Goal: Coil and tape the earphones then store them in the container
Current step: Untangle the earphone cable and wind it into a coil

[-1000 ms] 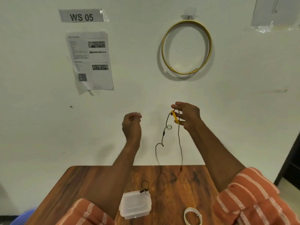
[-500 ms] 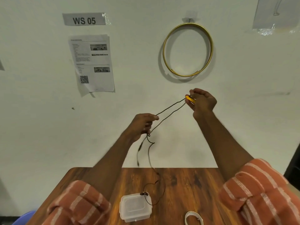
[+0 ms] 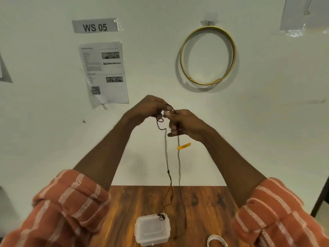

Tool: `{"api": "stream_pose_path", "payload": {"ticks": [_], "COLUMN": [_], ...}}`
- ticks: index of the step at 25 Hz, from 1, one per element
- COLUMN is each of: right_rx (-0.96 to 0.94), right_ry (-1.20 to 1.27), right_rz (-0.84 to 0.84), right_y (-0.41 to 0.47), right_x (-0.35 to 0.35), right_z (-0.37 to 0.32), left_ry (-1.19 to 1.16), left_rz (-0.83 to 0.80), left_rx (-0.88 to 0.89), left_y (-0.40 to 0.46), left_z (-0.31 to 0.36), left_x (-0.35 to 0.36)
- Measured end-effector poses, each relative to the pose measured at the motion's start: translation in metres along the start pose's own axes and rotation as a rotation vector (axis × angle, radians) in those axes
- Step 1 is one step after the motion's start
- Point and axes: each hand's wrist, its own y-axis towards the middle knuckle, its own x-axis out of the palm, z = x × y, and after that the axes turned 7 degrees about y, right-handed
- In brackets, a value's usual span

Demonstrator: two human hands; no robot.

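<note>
Your left hand [image 3: 150, 108] and right hand [image 3: 185, 124] meet in front of the wall, both pinching the black earphones [image 3: 167, 168] cable at its top, fingers closed on it. Two strands hang down from your hands; a yellow tag [image 3: 184, 146] sticks out from the right strand. One earbud rests on the lid of the clear plastic container [image 3: 152, 230] on the wooden table [image 3: 204, 202], with a roll of white tape [image 3: 216, 241] just to its right. On the wall, a label [image 3: 95, 26] reads "WS 05"; the printed sheet [image 3: 105, 72] below carries a QR code, its text too small to read.
</note>
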Motion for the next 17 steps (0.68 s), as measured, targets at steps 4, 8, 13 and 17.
{"api": "stream_pose_path", "payload": {"ticks": [4, 8, 13, 17], "right_rx": [-0.138, -0.184, -0.121, 0.123], "right_ry": [0.082, 0.523, 0.436, 0.062], "right_rz": [0.199, 0.462, 0.704, 0.487], "right_y": [0.0, -0.002, -0.005, -0.009], "right_x": [-0.027, -0.059, -0.09, -0.087], "right_z": [-0.004, -0.019, -0.018, -0.003], "left_ry": [0.408, 0.317, -0.128, -0.245], "left_rz": [0.205, 0.419, 0.214, 0.156], "left_rx": [-0.003, -0.137, -0.155, -0.024], "left_y": [-0.004, -0.013, -0.033, -0.021], "left_z": [-0.026, -0.092, -0.095, -0.053], "left_x": [-0.031, -0.045, -0.046, -0.048]}}
